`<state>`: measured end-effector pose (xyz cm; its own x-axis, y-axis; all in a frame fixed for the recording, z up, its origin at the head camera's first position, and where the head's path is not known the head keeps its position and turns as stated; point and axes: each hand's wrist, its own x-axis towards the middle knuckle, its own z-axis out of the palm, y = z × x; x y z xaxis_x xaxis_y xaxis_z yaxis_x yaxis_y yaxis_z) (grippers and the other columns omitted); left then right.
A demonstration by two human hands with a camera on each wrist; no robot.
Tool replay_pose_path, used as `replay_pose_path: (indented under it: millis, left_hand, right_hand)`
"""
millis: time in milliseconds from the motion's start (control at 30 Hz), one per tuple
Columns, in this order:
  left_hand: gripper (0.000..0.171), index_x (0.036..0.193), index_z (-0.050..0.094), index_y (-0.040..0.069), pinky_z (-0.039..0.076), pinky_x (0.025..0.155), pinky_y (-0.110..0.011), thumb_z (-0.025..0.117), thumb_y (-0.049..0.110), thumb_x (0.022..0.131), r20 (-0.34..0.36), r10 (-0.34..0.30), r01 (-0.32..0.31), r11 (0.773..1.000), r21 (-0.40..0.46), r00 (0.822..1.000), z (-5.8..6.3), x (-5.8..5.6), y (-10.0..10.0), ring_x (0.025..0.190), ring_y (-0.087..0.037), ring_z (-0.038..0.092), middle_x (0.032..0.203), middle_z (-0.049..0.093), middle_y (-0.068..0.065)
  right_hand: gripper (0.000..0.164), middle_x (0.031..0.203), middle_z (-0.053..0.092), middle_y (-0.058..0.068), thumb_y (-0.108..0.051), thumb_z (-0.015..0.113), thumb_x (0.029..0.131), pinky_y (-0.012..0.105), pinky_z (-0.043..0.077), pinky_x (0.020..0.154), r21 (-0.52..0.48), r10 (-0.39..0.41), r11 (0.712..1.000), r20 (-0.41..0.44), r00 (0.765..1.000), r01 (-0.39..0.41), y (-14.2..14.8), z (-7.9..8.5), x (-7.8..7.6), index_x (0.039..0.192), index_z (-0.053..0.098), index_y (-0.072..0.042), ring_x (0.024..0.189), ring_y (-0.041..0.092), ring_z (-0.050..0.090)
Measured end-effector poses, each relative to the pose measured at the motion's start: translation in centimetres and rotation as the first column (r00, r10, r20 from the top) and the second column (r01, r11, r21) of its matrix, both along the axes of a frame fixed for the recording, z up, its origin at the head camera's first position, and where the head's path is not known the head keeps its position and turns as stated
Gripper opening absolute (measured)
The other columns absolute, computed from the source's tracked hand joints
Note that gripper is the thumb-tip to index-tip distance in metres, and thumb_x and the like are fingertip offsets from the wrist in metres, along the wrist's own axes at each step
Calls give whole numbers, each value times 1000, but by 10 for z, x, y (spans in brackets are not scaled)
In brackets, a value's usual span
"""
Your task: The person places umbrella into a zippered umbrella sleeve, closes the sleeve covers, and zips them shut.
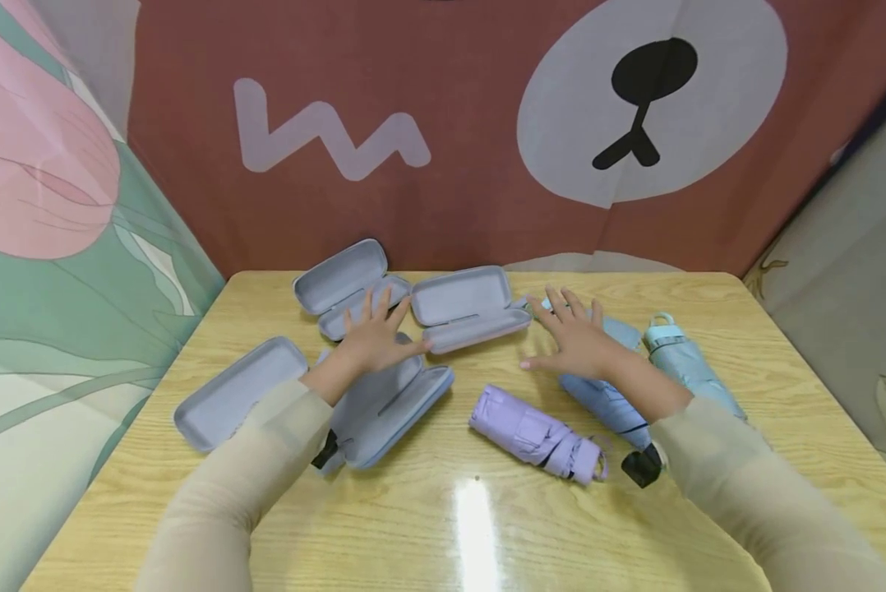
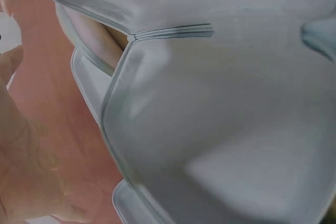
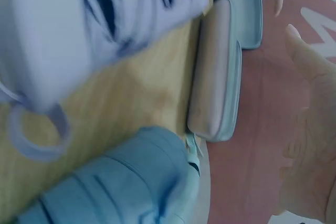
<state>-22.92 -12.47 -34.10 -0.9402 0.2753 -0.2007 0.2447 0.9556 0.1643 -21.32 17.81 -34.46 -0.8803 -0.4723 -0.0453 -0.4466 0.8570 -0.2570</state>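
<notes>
My left hand (image 1: 375,339) hovers with fingers spread above an open grey zip case (image 1: 394,411), which fills most of the left wrist view. Behind it stand two more open cases, one at back left (image 1: 342,275) and one at back middle (image 1: 461,298). Another open case (image 1: 243,388) lies at the left, partly hidden by my sleeve. My right hand (image 1: 582,341), also spread and holding nothing, is over a folded blue umbrella (image 1: 606,403). A folded purple umbrella (image 1: 524,432) lies nearer the front, and a light teal one (image 1: 690,372) to the right.
The wooden table (image 1: 384,526) ends at a brown printed cloth (image 1: 465,222) at the back. A blue-grey item (image 1: 623,331), partly behind my right hand, is hard to identify. Black wrist-worn pieces hang under both sleeves.
</notes>
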Motion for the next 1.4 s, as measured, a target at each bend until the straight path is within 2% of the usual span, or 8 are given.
replay_pose_path:
  millis: [300, 567, 700, 867, 967, 1100, 1233, 1400]
  left_hand:
    - [86, 140, 4, 22, -3, 90, -63, 33, 70, 75, -6, 12, -12, 1000, 27, 1000, -1, 9, -11, 125, -35, -14, 143, -11, -9]
    - [90, 140, 4, 20, -7, 89, -63, 33, 72, 73, 21, 27, -29, 996, 81, 999, -6, 17, -21, 125, -36, -12, 142, -9, -11]
    - [94, 140, 3, 19, -4, 90, -63, 30, 75, 70, 33, 31, -34, 994, 104, 999, -11, 20, -26, 125, -38, -9, 142, -7, -14]
    - [88, 140, 3, 16, 2, 92, -62, 37, 66, 77, 57, 40, -48, 989, 137, 998, -18, 24, -31, 124, -41, -6, 142, -5, -16]
    - [85, 140, 3, 14, 3, 92, -62, 40, 61, 79, 66, 47, -57, 985, 162, 997, -20, 27, -33, 124, -42, -6, 142, -4, -17]
    - [86, 140, 3, 13, 4, 92, -62, 40, 61, 79, 77, 46, -59, 982, 181, 996, -20, 30, -36, 124, -42, -4, 141, -3, -18]
    - [84, 140, 3, 12, 7, 90, -64, 41, 58, 81, 87, 35, -50, 982, 184, 996, -21, 32, -38, 124, -42, -2, 141, -2, -19]
    - [82, 140, 2, 12, 10, 90, -64, 41, 56, 82, 104, 32, -49, 984, 169, 994, -23, 34, -40, 125, -42, 1, 141, 0, -19]
  right_hand:
    - [96, 142, -7, 13, -65, 48, 71, 58, -16, 89, -18, 59, 998, -34, 998, -59, -3, -13, 22, 140, 4, -16, 126, 31, -13]
    - [97, 142, -4, 16, -65, 49, 71, 62, -6, 90, -15, 116, 993, -49, 992, -117, -7, -25, 38, 140, 6, -12, 126, 35, -6]
    - [96, 141, 0, 19, -66, 49, 70, 60, -6, 92, -43, 136, 990, -28, 990, -137, -12, -29, 48, 139, 10, -11, 127, 35, -5]
    - [95, 141, 2, 18, -64, 51, 70, 60, -5, 92, -59, 154, 986, -9, 988, -155, -15, -35, 59, 139, 12, -10, 127, 35, -2]
    - [95, 141, 4, 19, -63, 51, 71, 60, -3, 93, -47, 170, 984, -12, 985, -171, -15, -40, 64, 139, 12, -9, 126, 36, 1]
    - [94, 141, 5, 19, -63, 50, 72, 60, 1, 93, -35, 174, 984, -9, 985, -174, -13, -46, 69, 139, 12, -10, 126, 37, 4]
    - [92, 142, 3, 17, -61, 51, 72, 59, 2, 94, -45, 177, 983, 0, 984, -177, -12, -50, 71, 139, 14, -10, 126, 37, 5]
    - [89, 141, 6, 20, -56, 54, 74, 57, 4, 96, -33, 220, 975, -21, 975, -220, -12, -55, 76, 138, 17, -8, 126, 38, 6]
